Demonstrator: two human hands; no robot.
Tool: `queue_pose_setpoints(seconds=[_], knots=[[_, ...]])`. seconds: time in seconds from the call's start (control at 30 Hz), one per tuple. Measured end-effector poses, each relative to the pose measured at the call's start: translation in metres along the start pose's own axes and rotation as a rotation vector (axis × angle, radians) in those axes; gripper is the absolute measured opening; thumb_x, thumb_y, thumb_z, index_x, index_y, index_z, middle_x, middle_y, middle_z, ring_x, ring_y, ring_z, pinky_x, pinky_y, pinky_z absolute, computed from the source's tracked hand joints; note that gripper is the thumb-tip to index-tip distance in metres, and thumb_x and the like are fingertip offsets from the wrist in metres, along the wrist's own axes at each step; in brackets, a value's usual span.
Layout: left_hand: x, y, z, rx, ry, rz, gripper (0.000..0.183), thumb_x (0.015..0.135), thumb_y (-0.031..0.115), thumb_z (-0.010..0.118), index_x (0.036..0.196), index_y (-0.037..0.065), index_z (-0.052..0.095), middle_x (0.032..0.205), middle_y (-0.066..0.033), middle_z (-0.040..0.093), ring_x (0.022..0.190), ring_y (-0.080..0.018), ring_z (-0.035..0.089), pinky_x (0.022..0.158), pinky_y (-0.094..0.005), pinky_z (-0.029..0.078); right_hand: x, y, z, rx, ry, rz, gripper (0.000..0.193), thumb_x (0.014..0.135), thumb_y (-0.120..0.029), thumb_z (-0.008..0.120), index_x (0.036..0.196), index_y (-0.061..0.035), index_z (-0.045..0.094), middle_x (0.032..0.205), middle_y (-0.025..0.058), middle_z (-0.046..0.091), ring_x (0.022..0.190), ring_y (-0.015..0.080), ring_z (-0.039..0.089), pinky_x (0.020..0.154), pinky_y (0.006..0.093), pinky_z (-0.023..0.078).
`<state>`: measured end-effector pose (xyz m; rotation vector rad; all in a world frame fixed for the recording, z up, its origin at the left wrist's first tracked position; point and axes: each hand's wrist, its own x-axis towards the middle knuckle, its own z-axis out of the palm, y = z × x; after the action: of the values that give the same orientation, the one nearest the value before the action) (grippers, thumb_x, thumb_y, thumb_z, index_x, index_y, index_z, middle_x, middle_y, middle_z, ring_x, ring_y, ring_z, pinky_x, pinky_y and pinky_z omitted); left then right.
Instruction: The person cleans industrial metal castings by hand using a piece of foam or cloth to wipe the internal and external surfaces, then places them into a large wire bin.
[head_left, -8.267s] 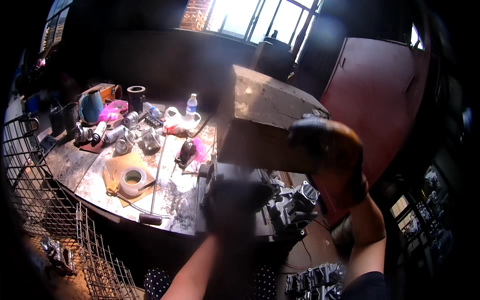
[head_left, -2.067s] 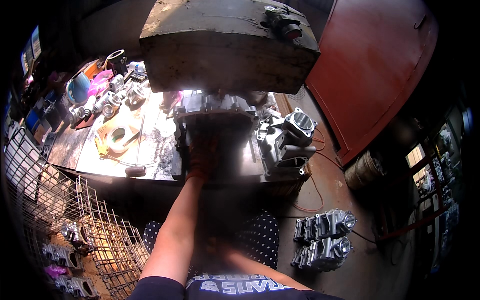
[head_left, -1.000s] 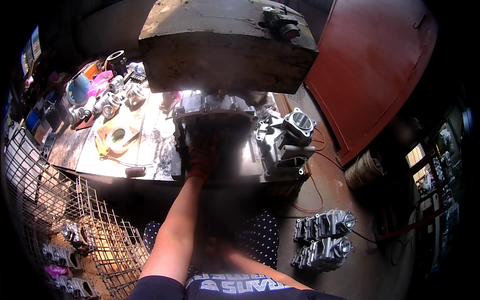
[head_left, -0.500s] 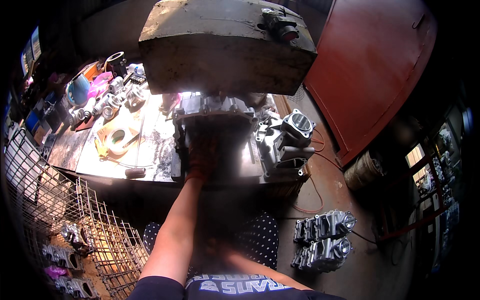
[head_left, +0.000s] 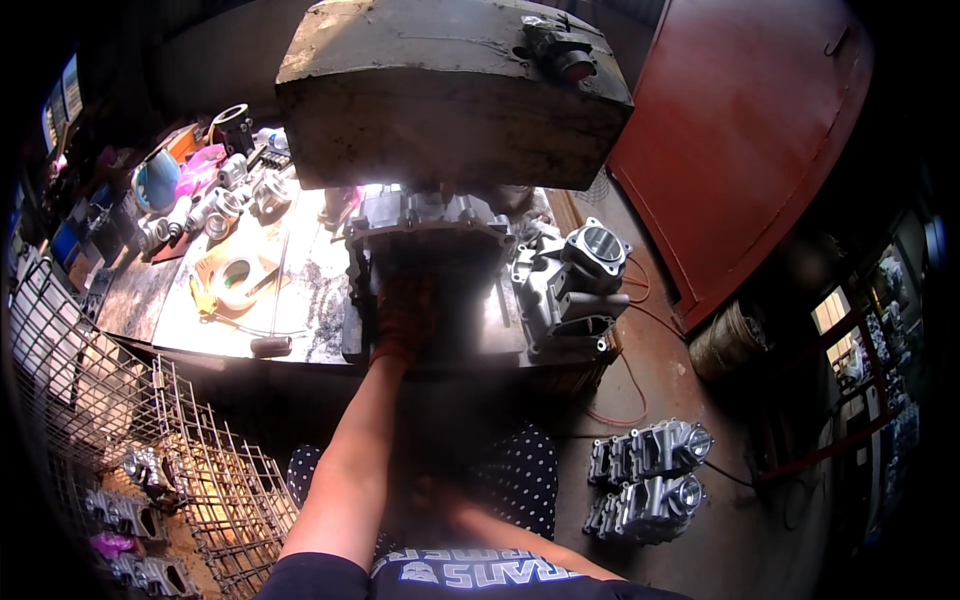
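Observation:
A cast-metal housing (head_left: 430, 218) stands on the bench beneath a big worn metal box, its near side in deep shadow. My left hand (head_left: 405, 312), reddish-brown as if gloved, reaches forward into that shadow at the housing's near side. Its fingers are too dark to make out, and so is whatever they touch. Low over my lap, my right hand (head_left: 432, 494) is mostly lost in a dark blur, fingers hidden. Just right of the shadowed spot sits a second silver casting (head_left: 570, 290) with a round bore.
The metal box (head_left: 455, 125) hangs over the work spot. Left on the bench (head_left: 320, 300) lie a tape roll (head_left: 238, 280) and several metal parts. A wire basket (head_left: 215, 500) stands lower left. Two castings (head_left: 645, 480) rest on the floor at right, below an orange hose (head_left: 640, 385). A red panel (head_left: 745, 140) rises behind.

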<state>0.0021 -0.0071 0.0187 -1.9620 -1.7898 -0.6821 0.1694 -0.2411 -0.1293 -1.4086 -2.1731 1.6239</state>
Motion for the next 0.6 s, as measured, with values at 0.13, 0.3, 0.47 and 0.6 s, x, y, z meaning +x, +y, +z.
queue_pose_setpoints(seconds=[0.13, 0.3, 0.47, 0.6], knots=[[0.001, -0.001, 0.002, 0.001, -0.013, 0.002, 0.067, 0.078, 0.040, 0.063, 0.135, 0.015, 0.041, 0.126, -0.0094, 0.050, 0.122, -0.0247, 0.043, 0.109, -0.0427, 0.025, 0.006, 0.012, 0.010, 0.131, 0.011, 0.053, 0.037, 0.082, -0.027, 0.060, 0.111, -0.0048, 0.059, 0.104, 0.0175, 0.063, 0.097, 0.0328, 0.061, 0.082, 0.0380, 0.046], [0.001, -0.001, 0.004, -0.009, 0.026, 0.009, 0.066, 0.076, 0.038, 0.065, 0.134, 0.014, 0.043, 0.124, -0.0095, 0.051, 0.120, -0.0248, 0.045, 0.109, -0.0428, 0.026, 0.002, 0.002, 0.001, 0.010, 0.005, 0.028, 0.036, 0.082, -0.028, 0.059, 0.110, -0.0050, 0.059, 0.104, 0.0177, 0.063, 0.097, 0.0327, 0.061, 0.083, 0.0386, 0.046], [0.001, -0.002, 0.003, -0.015, 0.042, 0.019, 0.065, 0.077, 0.038, 0.064, 0.132, 0.012, 0.044, 0.123, -0.0097, 0.053, 0.119, -0.0247, 0.046, 0.108, -0.0428, 0.027, 0.000, -0.001, -0.001, -0.067, 0.007, -0.002, 0.037, 0.083, -0.030, 0.058, 0.110, -0.0055, 0.059, 0.105, 0.0185, 0.063, 0.097, 0.0334, 0.061, 0.083, 0.0394, 0.046], [-0.003, -0.001, 0.008, 0.034, 0.011, 0.004, 0.063, 0.079, 0.041, 0.060, 0.132, 0.011, 0.044, 0.124, -0.0095, 0.053, 0.120, -0.0238, 0.045, 0.109, -0.0431, 0.024, 0.011, 0.028, 0.021, 0.221, 0.025, 0.064, 0.037, 0.082, -0.025, 0.059, 0.113, -0.0038, 0.058, 0.106, 0.0187, 0.063, 0.097, 0.0329, 0.061, 0.083, 0.0385, 0.046]])
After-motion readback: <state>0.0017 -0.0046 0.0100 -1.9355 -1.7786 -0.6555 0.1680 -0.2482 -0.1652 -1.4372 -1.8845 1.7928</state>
